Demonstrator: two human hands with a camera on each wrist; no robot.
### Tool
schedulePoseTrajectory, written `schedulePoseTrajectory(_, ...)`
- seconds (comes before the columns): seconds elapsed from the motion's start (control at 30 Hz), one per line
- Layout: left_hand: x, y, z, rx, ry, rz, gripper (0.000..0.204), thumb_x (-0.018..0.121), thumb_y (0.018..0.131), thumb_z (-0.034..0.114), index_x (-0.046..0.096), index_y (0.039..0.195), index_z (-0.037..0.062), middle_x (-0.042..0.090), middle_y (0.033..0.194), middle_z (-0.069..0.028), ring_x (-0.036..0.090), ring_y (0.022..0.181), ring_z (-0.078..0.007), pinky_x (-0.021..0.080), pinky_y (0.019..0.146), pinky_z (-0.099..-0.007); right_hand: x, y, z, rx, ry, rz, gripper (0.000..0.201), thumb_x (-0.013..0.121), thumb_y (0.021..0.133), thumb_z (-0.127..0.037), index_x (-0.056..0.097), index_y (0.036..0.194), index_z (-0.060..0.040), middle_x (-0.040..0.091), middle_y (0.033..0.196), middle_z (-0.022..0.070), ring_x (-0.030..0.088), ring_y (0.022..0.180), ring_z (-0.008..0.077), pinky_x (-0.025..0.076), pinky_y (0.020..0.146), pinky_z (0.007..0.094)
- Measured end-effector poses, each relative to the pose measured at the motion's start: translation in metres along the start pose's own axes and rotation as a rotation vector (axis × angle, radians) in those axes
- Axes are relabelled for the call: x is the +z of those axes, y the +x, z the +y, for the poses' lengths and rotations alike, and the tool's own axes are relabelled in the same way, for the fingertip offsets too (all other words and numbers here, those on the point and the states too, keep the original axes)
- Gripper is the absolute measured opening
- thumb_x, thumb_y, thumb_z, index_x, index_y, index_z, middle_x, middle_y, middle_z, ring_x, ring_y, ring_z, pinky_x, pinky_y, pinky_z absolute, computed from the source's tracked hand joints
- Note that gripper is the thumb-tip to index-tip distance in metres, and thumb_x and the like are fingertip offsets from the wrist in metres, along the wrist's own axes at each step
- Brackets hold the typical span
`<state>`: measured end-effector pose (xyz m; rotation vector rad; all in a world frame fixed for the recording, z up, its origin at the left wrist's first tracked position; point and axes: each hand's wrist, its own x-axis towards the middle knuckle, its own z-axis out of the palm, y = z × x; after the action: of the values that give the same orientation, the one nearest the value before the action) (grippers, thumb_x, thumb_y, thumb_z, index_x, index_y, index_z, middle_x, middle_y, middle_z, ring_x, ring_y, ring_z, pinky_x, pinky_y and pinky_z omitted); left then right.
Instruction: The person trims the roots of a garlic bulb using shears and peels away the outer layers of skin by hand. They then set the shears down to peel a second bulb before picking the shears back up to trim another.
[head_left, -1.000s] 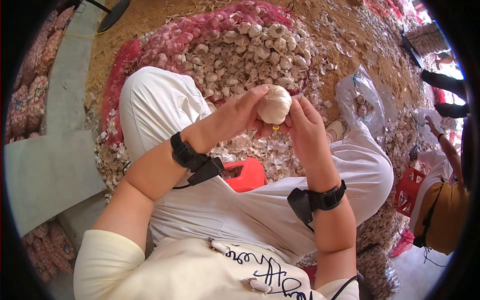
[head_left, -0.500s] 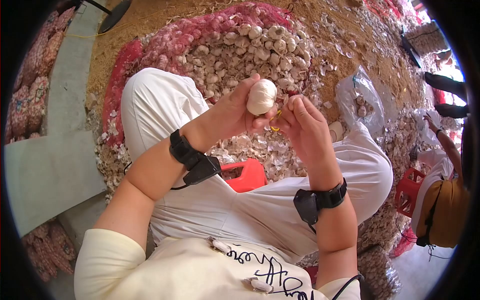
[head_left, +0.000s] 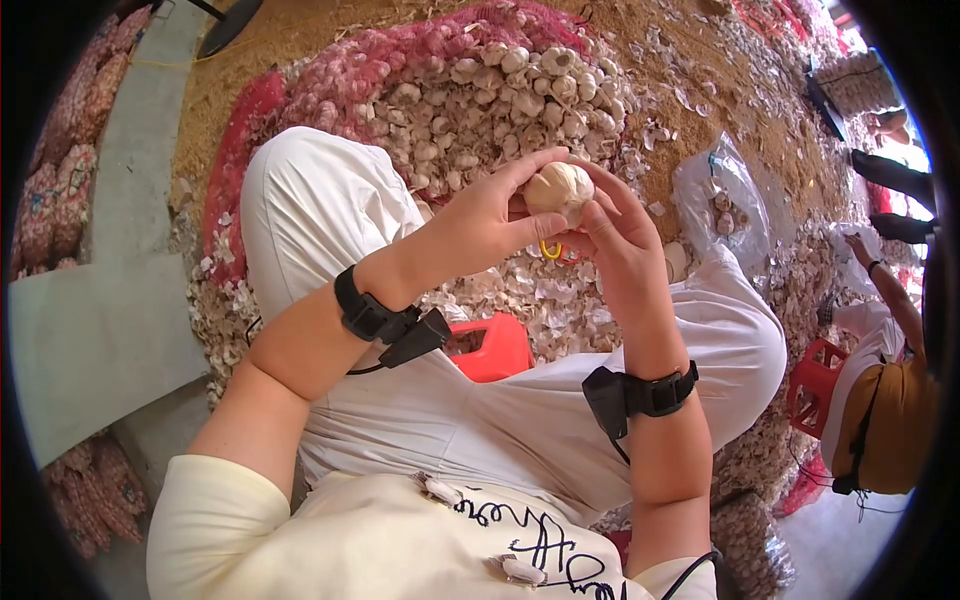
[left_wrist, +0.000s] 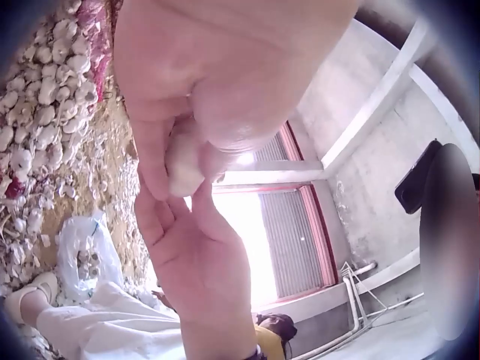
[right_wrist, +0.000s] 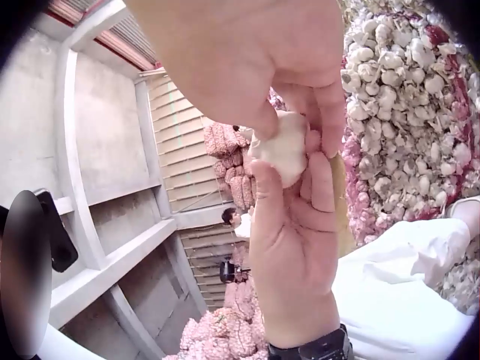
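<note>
Holds one garlic bulb (head_left: 558, 186) at the fingertips, raised between the left hand (head_left: 478, 222) and the right hand (head_left: 628, 238). Grips the bulb from the left with the left hand: thumb along the near face, index finger arched over the far edge. Pinches the same bulb from the right with the right hand: thumb on the near face, fingers curled behind. Spaced to the width of the bulb in both hands. Appears also in both wrist views, partly covered by fingers and thumbs.

Just below the bulb, between the two hands: a yellow-and-red loop (head_left: 551, 250). Cannot tell any contact with either hand.

Behind the left hand, on the forearm: a left black band (head_left: 375, 312). Behind the right hand, likewise: a right black band (head_left: 655, 396).

Beyond both hands, on the ground: a garlic heap (head_left: 525, 105), bordered by pink netting (head_left: 400, 55). Beneath the hands: loose garlic skins (head_left: 545, 312). On the near side of the hands: a red plastic item (head_left: 512, 350), between the legs of white trousers (head_left: 310, 215).

To the right of the right hand: a clear plastic bag (head_left: 745, 195) with a few bulbs inside. Farther right, well apart: another person (head_left: 875, 420) beside a red stool (head_left: 815, 380). Far to the left of the left hand: filled net sacks (head_left: 70, 200).
</note>
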<state>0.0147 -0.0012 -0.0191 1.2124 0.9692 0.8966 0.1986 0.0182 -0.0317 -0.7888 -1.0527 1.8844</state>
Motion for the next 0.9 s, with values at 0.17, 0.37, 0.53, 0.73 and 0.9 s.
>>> schedulePoseTrajectory(0.17,-0.003,0.000,0.003,0.006,0.003,-0.008,0.067,0.068,0.089,0.016,0.032,0.145,0.0035,0.055,0.126,-0.0084,0.055,0.112,-0.0148,0.048,0.095,-0.0295,0.004,-0.002,-0.004,0.027,0.020,0.011,0.045,0.051,0.099,-0.017,0.038,0.138,0.0022,0.057,0.123,0.0152,0.060,0.108,0.0237,0.054,0.090,0.0376)
schedulePoseTrajectory(0.37,-0.003,-0.001,0.002,0.021,-0.019,0.031,0.060,0.064,0.091,0.031,0.041,0.139,0.0019,0.061,0.114,-0.0061,0.061,0.095,-0.0105,0.054,0.076,-0.0254,0.002,-0.003,-0.008,0.122,0.214,-0.025,0.043,0.047,0.100,-0.021,0.041,0.135,0.0034,0.057,0.121,0.0152,0.061,0.107,0.0247,0.053,0.092,0.0391)
schedulePoseTrajectory(0.53,-0.008,0.000,0.004,-0.052,-0.008,0.057,0.054,0.055,0.095,0.040,0.050,0.134,0.0025,0.064,0.101,-0.0040,0.060,0.082,-0.0069,0.052,0.068,-0.0227,-0.009,-0.001,-0.005,0.189,0.291,-0.077,0.042,0.045,0.101,-0.027,0.044,0.132,0.0022,0.060,0.116,0.0135,0.063,0.101,0.0230,0.054,0.086,0.0363)
schedulePoseTrajectory(0.73,-0.002,0.000,0.002,-0.047,0.092,0.133,0.042,0.054,0.098,0.031,0.053,0.129,0.0038,0.064,0.104,-0.0045,0.060,0.082,-0.0062,0.051,0.069,-0.0225,-0.007,-0.001,-0.005,0.187,0.327,-0.077,0.039,0.048,0.100,-0.027,0.048,0.128,-0.0001,0.062,0.109,0.0107,0.063,0.091,0.0188,0.054,0.077,0.0315)
schedulePoseTrajectory(0.9,-0.009,0.011,-0.018,-0.055,0.069,0.177,0.032,0.053,0.097,0.017,0.053,0.126,0.0037,0.062,0.111,-0.0057,0.058,0.083,-0.0070,0.050,0.075,-0.0235,-0.059,0.012,0.033,0.112,0.415,0.300,0.034,0.053,0.098,-0.024,0.051,0.121,0.0009,0.061,0.110,0.0109,0.061,0.092,0.0193,0.053,0.076,0.0311)
